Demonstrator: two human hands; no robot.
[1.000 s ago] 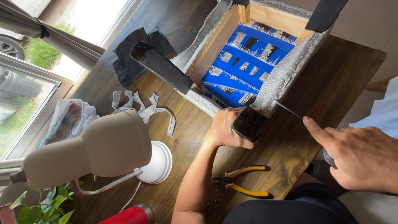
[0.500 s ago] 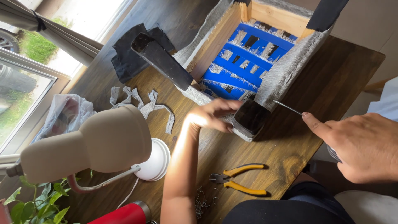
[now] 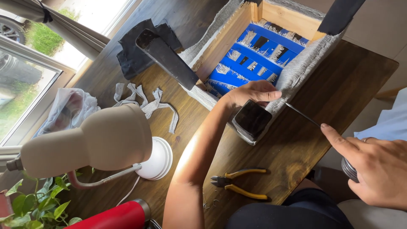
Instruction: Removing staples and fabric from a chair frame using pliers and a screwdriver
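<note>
An upturned chair seat (image 3: 292, 19) lies on the wooden table (image 3: 339, 97), showing its wooden frame, blue webbing (image 3: 258, 53) and grey fabric folded over the edges. My left hand (image 3: 253, 92) rests on the fabric at the near corner, just above a black chair leg end (image 3: 251, 120). My right hand (image 3: 373, 163) grips a screwdriver (image 3: 303, 114) whose thin shaft points at the fabric by that corner, index finger laid along it.
Yellow-handled pliers (image 3: 241, 188) lie near the table's front edge. A beige desk lamp (image 3: 93, 142) with a white base stands at the left. Fabric strips (image 3: 146, 104), a black cloth (image 3: 133, 53), a plastic bag (image 3: 70, 108), a red bottle (image 3: 116, 216) and a plant (image 3: 32, 205) lie around.
My left hand lifted off the black leg end, swung left, then came back onto the fabric above it. The right hand with the screwdriver stayed almost still.
</note>
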